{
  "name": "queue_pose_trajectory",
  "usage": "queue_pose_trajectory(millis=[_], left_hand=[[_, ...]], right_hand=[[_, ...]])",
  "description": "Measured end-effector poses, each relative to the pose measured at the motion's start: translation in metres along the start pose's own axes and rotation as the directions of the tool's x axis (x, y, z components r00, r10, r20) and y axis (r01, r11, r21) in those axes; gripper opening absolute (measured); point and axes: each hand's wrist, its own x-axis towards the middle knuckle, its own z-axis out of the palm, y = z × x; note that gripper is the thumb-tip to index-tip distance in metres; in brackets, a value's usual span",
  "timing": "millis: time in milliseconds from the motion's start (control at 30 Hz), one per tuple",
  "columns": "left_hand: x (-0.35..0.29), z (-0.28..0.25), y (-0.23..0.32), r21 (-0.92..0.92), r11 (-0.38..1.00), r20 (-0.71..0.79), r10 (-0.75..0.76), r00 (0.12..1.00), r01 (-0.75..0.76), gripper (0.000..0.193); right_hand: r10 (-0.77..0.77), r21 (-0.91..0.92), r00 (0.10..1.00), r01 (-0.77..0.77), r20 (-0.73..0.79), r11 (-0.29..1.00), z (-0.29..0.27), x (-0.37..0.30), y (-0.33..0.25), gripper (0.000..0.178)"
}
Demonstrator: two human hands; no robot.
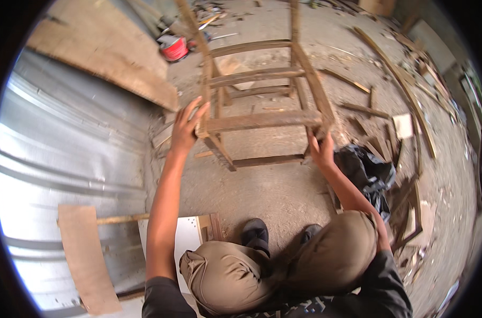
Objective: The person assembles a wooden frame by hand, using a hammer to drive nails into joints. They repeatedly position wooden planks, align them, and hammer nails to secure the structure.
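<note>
A bare wooden chair frame (262,122) without a seat panel stands in front of me, its two back posts rising toward the top of the view. My left hand (185,130) rests against its near left corner, fingers stretched and apart. At the near right corner, my right hand (322,150) grips the frame just under the front rail; some of its fingers are hidden behind the wood. Both forearms reach forward on either side of my bent knees.
Scrap wood and a black plastic bag (364,172) lie to the right. A long wooden strip (397,82) crosses the floor beyond. On the left are corrugated metal sheeting (87,153), a wooden board (100,50) and a red container (174,49). A white panel (188,233) sits beside my left knee.
</note>
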Motion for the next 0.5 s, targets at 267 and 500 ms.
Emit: queue_pose_trajectory(millis=[267,500], left_hand=[[-0.039,-0.013,-0.006,-0.026,0.961,-0.103,-0.277,0.955,0.275,0.048],[0.052,-0.038,0.093,-0.308,0.948,0.254,0.003,0.967,0.078,0.046]], right_hand=[[0.127,-0.149,0.906,-0.072,0.404,0.986,-0.024,-0.032,-0.023,0.051],[-0.064,0.067,0.994,0.059,0.083,0.996,-0.061,-0.015,-0.007,0.060]])
